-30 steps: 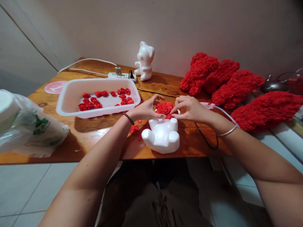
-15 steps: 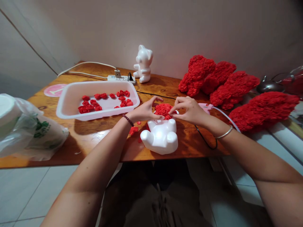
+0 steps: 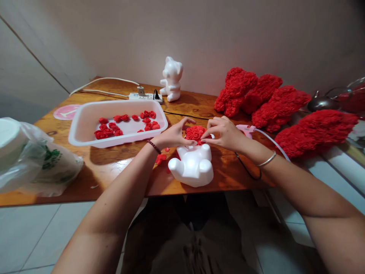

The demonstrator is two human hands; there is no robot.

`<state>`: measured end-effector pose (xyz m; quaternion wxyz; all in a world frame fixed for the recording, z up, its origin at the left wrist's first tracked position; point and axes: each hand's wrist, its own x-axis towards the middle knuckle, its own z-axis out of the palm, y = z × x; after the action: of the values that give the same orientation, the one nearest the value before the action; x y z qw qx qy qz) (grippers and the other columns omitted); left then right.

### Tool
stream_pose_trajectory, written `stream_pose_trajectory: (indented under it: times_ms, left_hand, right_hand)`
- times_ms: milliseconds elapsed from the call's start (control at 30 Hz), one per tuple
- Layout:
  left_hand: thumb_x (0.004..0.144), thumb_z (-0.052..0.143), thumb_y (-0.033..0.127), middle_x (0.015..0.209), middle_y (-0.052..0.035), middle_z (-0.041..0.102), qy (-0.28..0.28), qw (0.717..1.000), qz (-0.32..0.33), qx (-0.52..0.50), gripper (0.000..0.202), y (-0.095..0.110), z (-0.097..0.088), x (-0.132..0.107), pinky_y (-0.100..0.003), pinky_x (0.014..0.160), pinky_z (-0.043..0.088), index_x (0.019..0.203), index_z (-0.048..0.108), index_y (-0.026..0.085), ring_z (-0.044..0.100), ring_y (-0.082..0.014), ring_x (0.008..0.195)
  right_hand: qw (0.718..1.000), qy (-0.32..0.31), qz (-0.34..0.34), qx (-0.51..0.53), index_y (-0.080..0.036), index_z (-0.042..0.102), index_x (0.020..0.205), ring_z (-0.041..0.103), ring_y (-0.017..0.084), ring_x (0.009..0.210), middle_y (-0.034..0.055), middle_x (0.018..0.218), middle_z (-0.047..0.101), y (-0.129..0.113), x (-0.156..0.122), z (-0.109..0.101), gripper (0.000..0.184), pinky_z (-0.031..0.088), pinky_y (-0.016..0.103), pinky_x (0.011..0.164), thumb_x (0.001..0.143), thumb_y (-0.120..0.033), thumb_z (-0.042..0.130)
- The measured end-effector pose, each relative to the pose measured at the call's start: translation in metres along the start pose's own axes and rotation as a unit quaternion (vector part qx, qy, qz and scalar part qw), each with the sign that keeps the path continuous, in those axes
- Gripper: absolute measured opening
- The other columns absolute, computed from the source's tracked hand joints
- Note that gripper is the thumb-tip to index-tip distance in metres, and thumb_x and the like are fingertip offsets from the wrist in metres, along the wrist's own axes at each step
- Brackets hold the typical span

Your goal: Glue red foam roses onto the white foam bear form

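A white foam bear lies on its back near the front edge of the wooden table. Its head is covered with small red foam roses. My left hand cups the left side of that head, fingers curled around it. On the right side, my right hand has its fingertips pinched together and pressed on the roses. A few loose red roses lie on the table beside the bear.
A white plastic tray with several loose red roses stands to the left. A bare foam bear and a power strip sit at the back. Rose-covered red bears lie right, a pink glue gun behind my right hand, a plastic bag far left.
Both hands stay on the bear's rose-covered head, with the right fingers shifting slightly over the roses. The view has tilted down a little.
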<state>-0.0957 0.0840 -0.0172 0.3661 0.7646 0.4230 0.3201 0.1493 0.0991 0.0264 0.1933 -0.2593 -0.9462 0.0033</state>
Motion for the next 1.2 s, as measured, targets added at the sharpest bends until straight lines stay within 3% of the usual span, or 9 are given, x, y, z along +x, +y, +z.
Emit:
stream_pose_trajectory:
  times_ms: [133,233,367,700,800,933,1067,1200]
  left_hand:
    - [0.07,0.082,0.036,0.125,-0.0083,0.061,0.001,1.0,-0.013,-0.006,0.071,0.003,0.0,-0.002,-0.038,0.107,0.046,0.132,0.05,0.021,0.058,-0.0277,0.124]
    - [0.07,0.082,0.036,0.125,-0.0082,0.061,0.003,1.0,-0.019,-0.014,0.071,0.004,0.0,-0.003,-0.039,0.106,0.047,0.131,0.051,0.021,0.057,-0.028,0.125]
    - [0.07,0.082,0.038,0.124,-0.0091,0.061,0.002,0.999,-0.028,-0.017,0.072,0.003,0.002,-0.002,-0.04,0.105,0.048,0.132,0.05,0.021,0.056,-0.0295,0.126]
    - [0.067,0.084,0.038,0.107,-0.0051,0.063,0.002,0.999,-0.035,-0.017,0.076,0.008,0.0,-0.003,-0.037,0.1,0.049,0.134,0.052,0.02,0.062,-0.0257,0.111]
    - [0.069,0.084,0.037,0.103,-0.0043,0.063,0.001,0.999,-0.039,-0.012,0.077,0.008,-0.001,-0.004,-0.036,0.095,0.05,0.135,0.051,0.019,0.063,-0.0234,0.104]
    - [0.07,0.084,0.037,0.106,-0.0054,0.064,0.001,0.999,-0.038,-0.033,0.077,0.004,0.0,-0.003,-0.035,0.09,0.052,0.137,0.05,0.019,0.063,-0.022,0.101]
    - [0.07,0.083,0.037,0.11,-0.006,0.064,0.005,0.999,-0.043,-0.033,0.075,0.003,0.001,-0.003,-0.035,0.094,0.051,0.135,0.051,0.02,0.063,-0.0229,0.106]
    - [0.07,0.083,0.038,0.105,-0.0048,0.064,0.005,0.998,-0.045,-0.032,0.075,0.006,0.003,-0.003,-0.035,0.094,0.051,0.135,0.051,0.019,0.063,-0.0223,0.102]
  right_hand:
    - [1.0,0.007,-0.017,-0.006,-0.026,0.082,0.086,0.056,0.017,0.08,0.0027,0.084,0.065,-0.004,0.001,-0.003,0.005,0.03,0.034,0.078,0.084,-0.03,0.081]
    - [0.997,0.043,-0.016,0.068,-0.026,0.08,0.083,0.055,0.015,0.077,0.0013,0.082,0.063,-0.003,-0.002,-0.005,0.003,0.034,0.032,0.076,0.082,-0.028,0.082]
    - [0.985,0.082,0.032,0.148,-0.022,0.074,0.076,0.054,0.016,0.078,0.0011,0.082,0.06,0.001,-0.009,-0.005,0.012,0.039,0.03,0.073,0.079,-0.03,0.083]
    - [0.97,0.077,0.173,0.153,-0.021,0.05,0.076,0.048,0.017,0.078,-0.0007,0.083,0.054,-0.004,0.001,0.01,0.04,0.035,0.029,0.073,0.067,-0.034,0.087]
    - [0.97,0.074,0.178,0.146,-0.022,0.046,0.078,0.046,0.016,0.078,-0.0006,0.085,0.053,-0.003,0.005,0.012,0.041,0.034,0.029,0.072,0.067,-0.032,0.084]
    - [0.973,0.075,0.172,0.138,-0.022,0.047,0.079,0.047,0.017,0.08,0.0006,0.087,0.053,0.001,0.007,0.011,0.043,0.036,0.03,0.074,0.066,-0.037,0.086]
    - [0.964,0.05,0.17,0.197,-0.022,0.051,0.082,0.05,0.019,0.083,0.0017,0.089,0.056,0.01,0.002,0.008,0.052,0.041,0.032,0.078,0.061,-0.05,0.089]
    - [0.95,0.043,0.183,0.251,-0.022,0.059,0.096,0.056,0.023,0.095,0.0049,0.103,0.06,0.015,-0.006,0.01,0.061,0.046,0.037,0.087,0.056,-0.055,0.091]
